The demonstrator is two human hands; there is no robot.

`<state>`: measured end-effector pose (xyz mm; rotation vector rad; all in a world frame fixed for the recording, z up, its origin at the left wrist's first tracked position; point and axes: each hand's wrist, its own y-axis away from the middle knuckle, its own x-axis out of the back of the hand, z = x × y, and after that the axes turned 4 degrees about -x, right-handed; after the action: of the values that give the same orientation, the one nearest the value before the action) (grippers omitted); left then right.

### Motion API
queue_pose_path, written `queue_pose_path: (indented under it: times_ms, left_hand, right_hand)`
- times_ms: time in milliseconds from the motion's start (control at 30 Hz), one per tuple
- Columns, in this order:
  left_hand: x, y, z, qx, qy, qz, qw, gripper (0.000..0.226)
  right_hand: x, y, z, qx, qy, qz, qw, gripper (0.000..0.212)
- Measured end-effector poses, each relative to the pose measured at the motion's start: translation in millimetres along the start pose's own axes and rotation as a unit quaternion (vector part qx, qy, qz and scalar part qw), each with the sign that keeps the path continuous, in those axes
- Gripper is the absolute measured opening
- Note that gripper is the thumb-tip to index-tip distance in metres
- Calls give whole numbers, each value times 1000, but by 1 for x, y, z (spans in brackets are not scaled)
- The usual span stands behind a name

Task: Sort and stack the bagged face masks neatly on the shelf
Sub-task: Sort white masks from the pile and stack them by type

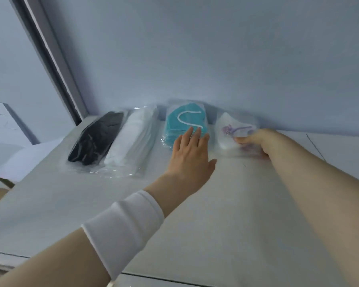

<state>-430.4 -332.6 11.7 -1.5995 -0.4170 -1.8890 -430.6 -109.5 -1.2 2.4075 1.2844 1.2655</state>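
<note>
Masks: four bagged stacks lay in a row at the back of the shelf [216,204]: black stack [95,137], white stack [131,137], teal stack [182,123], printed bag [234,129].
Left hand [192,156]: straight fingers rested on the teal stack's near edge.
Right hand [257,141]: pinched the printed bag (thumb on top).
Risk: slick film could slip from the pinch; a careless nudge might skew the teal stack.

Shelf [216,204] bears black bag [95,137], white bag [131,139], teal bag [180,123], printed bag [228,126].

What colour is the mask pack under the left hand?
Teal mask pack, white ear loop, clearest in the head view.
</note>
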Motion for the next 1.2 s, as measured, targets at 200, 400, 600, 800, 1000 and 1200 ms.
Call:
queue_pose_path:
  times_ms: [200,400,600,800,1000,1200]
  left_hand:
    - [1,7,-28,-40,35,-5,999,63]
    - [-2,3,-29,-63,132,37,989,61]
    - [1,-5,-4,-73,400,19,913,92]
    - [-10,-1,9,-118,551,-5,826,85]
    - [-30,4,18,-110,564,27,818,46]
    - [-32,5,64,-111,592,-6,798,19]
  right_hand:
    - [-12,2,-5,-12,-75,30,997,22]
    - [-12,34,29,24,-324,56,944,39]
    - [-13,108,60,136,-317,134,929,28]
    - [-46,151,77,181,-239,183,936,52]
    - [-60,152,96,181,-293,168,924,46]
    - [-43,171,134,144,-360,176,905,36]
